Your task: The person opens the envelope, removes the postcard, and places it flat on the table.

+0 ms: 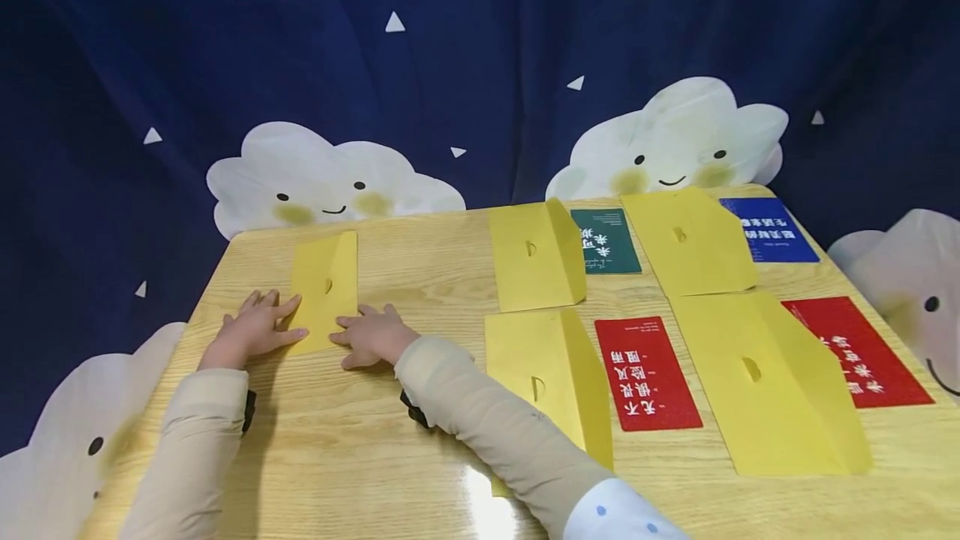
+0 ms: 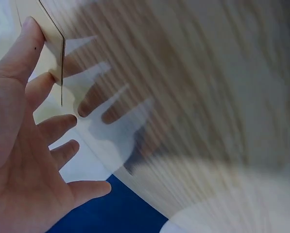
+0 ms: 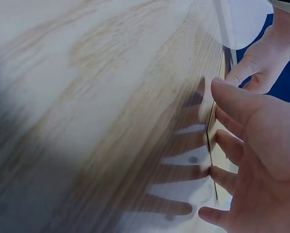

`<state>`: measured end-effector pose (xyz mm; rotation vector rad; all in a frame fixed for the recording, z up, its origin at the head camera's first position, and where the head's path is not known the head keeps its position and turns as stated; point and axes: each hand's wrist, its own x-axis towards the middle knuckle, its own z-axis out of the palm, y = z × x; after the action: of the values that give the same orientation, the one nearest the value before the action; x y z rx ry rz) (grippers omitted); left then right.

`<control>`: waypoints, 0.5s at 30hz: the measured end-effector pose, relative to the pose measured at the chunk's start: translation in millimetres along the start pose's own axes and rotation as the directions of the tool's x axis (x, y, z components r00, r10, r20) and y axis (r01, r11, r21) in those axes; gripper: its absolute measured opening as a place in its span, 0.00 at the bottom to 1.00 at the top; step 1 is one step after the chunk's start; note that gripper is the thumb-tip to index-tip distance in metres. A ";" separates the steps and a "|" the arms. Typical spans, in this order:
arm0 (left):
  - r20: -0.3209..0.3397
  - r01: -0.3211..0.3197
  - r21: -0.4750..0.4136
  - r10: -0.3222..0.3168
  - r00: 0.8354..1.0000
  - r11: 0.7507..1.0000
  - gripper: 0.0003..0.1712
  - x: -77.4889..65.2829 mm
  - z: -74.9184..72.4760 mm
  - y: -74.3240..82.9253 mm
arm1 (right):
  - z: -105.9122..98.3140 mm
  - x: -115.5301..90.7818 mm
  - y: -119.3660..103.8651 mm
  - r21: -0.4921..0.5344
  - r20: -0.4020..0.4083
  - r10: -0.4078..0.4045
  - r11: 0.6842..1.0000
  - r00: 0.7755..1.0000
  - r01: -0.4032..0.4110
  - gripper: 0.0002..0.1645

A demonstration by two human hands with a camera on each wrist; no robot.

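Note:
A yellow envelope (image 1: 322, 282) with its flap raised lies at the left of the wooden table (image 1: 360, 457). The left hand (image 1: 258, 327) is spread at its lower left edge, thumb and finger touching it. In the left wrist view, the left thumb lies against the envelope (image 2: 50, 41) and the other fingers are apart. At the lower right edge, the right hand (image 1: 372, 336) touches the envelope with spread, fairly straight fingers. The right wrist view shows the right fingertips (image 3: 220, 174) along the envelope's thin edge, with the left hand beyond.
Several yellow envelopes (image 1: 525, 261) with raised flaps lie at the right. Beside them are a green card (image 1: 626, 232), a blue card (image 1: 765, 211) and two red cards (image 1: 648, 344), all with white writing. A dark blue cloth (image 1: 465, 73) with clouds hangs behind.

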<state>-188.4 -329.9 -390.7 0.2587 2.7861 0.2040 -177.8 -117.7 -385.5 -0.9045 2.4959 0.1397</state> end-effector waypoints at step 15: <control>-0.061 -0.109 0.047 0.111 0.992 0.993 0.45 2.0 7.5 19.3 | 4.0 -15.8 11.0 -0.038 0.018 -0.021 0.999 1.000 0.022 0.34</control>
<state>-184.7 -309.9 -395.0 0.4244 2.8437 0.1817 -172.5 -99.0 -382.3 -0.9419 2.4746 0.1883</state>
